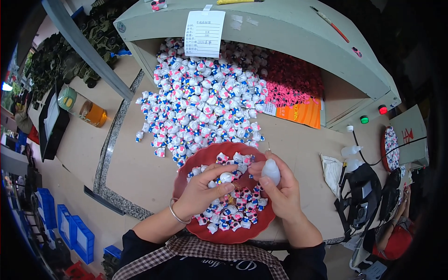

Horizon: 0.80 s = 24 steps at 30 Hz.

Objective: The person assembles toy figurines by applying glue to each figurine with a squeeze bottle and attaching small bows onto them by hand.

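Between the fingertips of my left hand [201,190] is a small white cat-shaped figurine [226,177]. My right hand [285,190] is closed round a small translucent squeeze bottle [270,172], whose thin needle tip points up and away from me. Both hands are over a red scalloped bowl [184,179], close to each other. Inside the bowl lie many figurines [228,214] in white, blue and pink, several wearing dark-lensed pink glasses. Beyond it spreads a large heap of white and blue figurines [200,102] without glasses.
A pale green shelf [298,28] stands over the heap, with a paper label [204,33] taped on. Small pink parts [291,95] lie under it at right. A tea jar [92,114] is at left; white bottles [352,158] and a black bag [366,186] at right.
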### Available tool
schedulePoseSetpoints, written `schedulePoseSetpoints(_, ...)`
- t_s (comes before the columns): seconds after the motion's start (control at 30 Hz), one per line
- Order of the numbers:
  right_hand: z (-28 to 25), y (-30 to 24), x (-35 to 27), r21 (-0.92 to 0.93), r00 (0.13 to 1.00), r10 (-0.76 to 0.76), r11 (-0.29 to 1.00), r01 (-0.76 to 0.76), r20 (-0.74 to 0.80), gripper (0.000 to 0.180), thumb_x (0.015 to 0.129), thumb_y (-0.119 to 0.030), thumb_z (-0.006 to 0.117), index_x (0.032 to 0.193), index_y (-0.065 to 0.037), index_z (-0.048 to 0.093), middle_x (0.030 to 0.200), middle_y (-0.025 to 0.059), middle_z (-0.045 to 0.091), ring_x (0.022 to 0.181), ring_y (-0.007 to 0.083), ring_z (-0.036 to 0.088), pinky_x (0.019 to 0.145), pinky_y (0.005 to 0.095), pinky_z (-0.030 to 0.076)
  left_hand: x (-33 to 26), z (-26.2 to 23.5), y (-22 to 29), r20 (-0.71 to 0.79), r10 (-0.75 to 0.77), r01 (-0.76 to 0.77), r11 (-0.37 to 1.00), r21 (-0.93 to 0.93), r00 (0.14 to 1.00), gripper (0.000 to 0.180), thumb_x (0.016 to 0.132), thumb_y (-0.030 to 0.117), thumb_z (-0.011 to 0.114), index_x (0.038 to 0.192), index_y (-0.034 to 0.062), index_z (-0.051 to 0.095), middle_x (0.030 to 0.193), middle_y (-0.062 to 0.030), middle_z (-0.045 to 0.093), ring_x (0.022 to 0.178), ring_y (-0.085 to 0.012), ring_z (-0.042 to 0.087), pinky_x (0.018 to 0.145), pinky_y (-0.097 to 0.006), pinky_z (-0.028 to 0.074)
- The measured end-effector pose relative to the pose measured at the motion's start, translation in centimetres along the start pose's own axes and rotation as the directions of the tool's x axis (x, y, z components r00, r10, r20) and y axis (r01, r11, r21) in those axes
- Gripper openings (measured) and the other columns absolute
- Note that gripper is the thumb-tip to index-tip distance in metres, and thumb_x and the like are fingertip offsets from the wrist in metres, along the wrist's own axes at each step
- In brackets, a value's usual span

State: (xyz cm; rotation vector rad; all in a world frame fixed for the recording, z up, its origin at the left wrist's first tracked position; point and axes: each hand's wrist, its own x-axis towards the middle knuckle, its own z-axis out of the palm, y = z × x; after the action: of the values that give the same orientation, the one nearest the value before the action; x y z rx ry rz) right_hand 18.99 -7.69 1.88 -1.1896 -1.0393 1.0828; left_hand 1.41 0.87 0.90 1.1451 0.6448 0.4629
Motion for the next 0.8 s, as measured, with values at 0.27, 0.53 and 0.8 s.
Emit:
schedulePoseSetpoints(0.27, 2.2, 1.0, -0.7, -0.196, 0.989, -0.14, 0.972, 0.128, -0.046, 0.045, 0.083, -0.004, 0.05, 0.121, 0.002, 0.028, 0.104, 0.0164, 0.054, 0.096, 0.021, 0.054, 0.082, 0.0301, 0.043, -0.2, 0.1, -0.9, 0.0, 0.072, -0.072, 0.997, -0.01, 0.997, 0.035, 0.082, 0.013, 0.056, 0.114, 0.0032, 0.046, 0.083, -0.0037, 0.055, 0.068, -0.0073, 0.054, 0.057, -0.02, 0.046)
schedulePoseSetpoints(0.53, -0.6, -1.3, -0.9, 0.169, 0.976, 0.089, 0.984, -0.055, -0.199, 0.028, 0.083, -0.005, 0.05, 0.107, 0.002, 0.038, 0.097, 0.0168, 0.055, 0.071, 0.0159, 0.057, 0.053, 0.0223, 0.048, -0.1, 0.0, 0.3, 0.05, -0.109, 0.12, 0.911, -0.395, 0.993, 0.034, 0.085, 0.006, 0.047, 0.119, 0.0069, 0.043, 0.11, -0.0099, 0.052, 0.084, -0.0131, 0.057, 0.061, -0.019, 0.049)
schedulePoseSetpoints(0.8, 0.4, 0.0, -2.3, 0.104, 0.984, -0.076, 0.99, 0.094, -0.162, 0.024, 0.078, 0.002, 0.051, 0.098, 0.001, 0.038, 0.096, 0.0137, 0.043, 0.062, 0.012, 0.054, 0.049, 0.0213, 0.048, 0.2, -0.7, -0.6, 0.087, -0.12, 0.147, 0.875, -0.461, 0.989, 0.039, 0.084, 0.006, 0.049, 0.123, 0.0089, 0.04, 0.104, -0.0035, 0.054, 0.093, -0.0138, 0.056, 0.064, -0.02, 0.049)
